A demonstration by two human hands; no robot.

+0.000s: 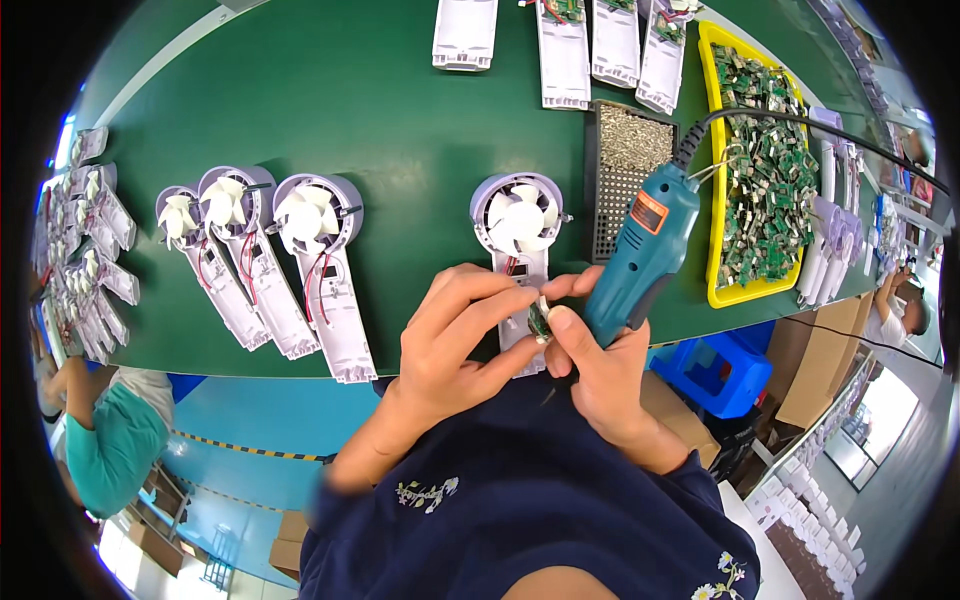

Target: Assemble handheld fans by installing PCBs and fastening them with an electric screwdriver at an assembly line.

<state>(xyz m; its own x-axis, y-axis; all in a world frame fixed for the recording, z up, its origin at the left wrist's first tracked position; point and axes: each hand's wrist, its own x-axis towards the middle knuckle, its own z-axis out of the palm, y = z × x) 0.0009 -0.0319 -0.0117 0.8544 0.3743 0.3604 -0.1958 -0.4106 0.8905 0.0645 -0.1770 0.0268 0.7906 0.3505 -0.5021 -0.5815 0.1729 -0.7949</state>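
Observation:
A small green circuit board (pixel 540 322) is pinched in the fingertips of my left hand (pixel 450 345). My right hand (pixel 607 375) is closed round a teal electric screwdriver (pixel 640 255), and its thumb and fingertips also touch the board's edge. The screwdriver's black cord leads up and off to the right. Under my hands lies an open handheld fan housing (pixel 533 262), white and lilac, with a white fan (pixel 520 217) at its far end. My fingers cover part of its handle, and red wires show near the fan.
Left of centre lie several similar open fan housings (pixel 335 300) with red wires. A black tray of screws (pixel 628 150) sits beside a yellow tray (pixel 716 230) heaped with circuit boards. More housings (pixel 466 35) lie at the far edge. Another person (pixel 118 440) is at the left; a blue stool (pixel 715 375) stands right.

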